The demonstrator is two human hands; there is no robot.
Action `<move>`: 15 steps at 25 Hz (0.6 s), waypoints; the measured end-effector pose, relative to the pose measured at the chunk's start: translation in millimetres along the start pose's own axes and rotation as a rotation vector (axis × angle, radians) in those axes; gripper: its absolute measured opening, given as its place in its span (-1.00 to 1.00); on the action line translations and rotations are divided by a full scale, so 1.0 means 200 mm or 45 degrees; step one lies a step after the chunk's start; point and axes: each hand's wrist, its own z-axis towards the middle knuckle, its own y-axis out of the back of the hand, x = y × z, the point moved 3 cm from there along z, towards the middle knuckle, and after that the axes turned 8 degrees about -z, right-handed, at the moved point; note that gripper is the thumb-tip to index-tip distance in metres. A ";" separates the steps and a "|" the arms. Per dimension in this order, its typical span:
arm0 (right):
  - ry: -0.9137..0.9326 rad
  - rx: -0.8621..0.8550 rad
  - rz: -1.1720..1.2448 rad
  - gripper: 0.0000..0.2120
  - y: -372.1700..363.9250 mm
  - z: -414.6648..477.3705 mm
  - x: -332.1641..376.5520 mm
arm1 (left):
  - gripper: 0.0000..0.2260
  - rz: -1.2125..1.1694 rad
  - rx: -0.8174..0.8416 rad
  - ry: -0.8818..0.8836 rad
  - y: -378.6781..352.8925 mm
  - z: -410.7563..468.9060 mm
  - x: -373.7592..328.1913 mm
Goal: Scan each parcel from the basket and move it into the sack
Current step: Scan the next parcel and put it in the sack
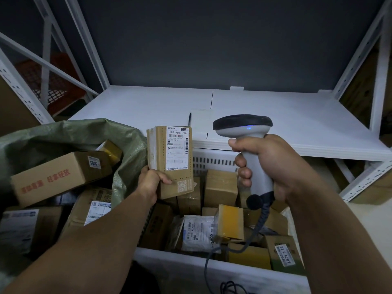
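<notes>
At frame centre the left hand (149, 182) grips an upright parcel (170, 161) above the basket (214, 161); the right hand (267, 166) wraps its fingers (244, 172) round the scanner (244, 126). The sack (70, 132) lies left.

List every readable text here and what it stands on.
"507 P802 T70": label of the parcel in the left hand.
"3003": sticker on the box in the sack.
"3005": white bag in the basket.
"B2-2 4207": sticker on the basket's corner box.
Fine print elsewhere: too small to read.
</notes>
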 end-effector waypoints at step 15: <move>0.061 -0.072 -0.020 -0.79 -0.04 0.03 0.01 | -0.20 -0.206 0.113 0.014 -0.16 -0.16 -0.11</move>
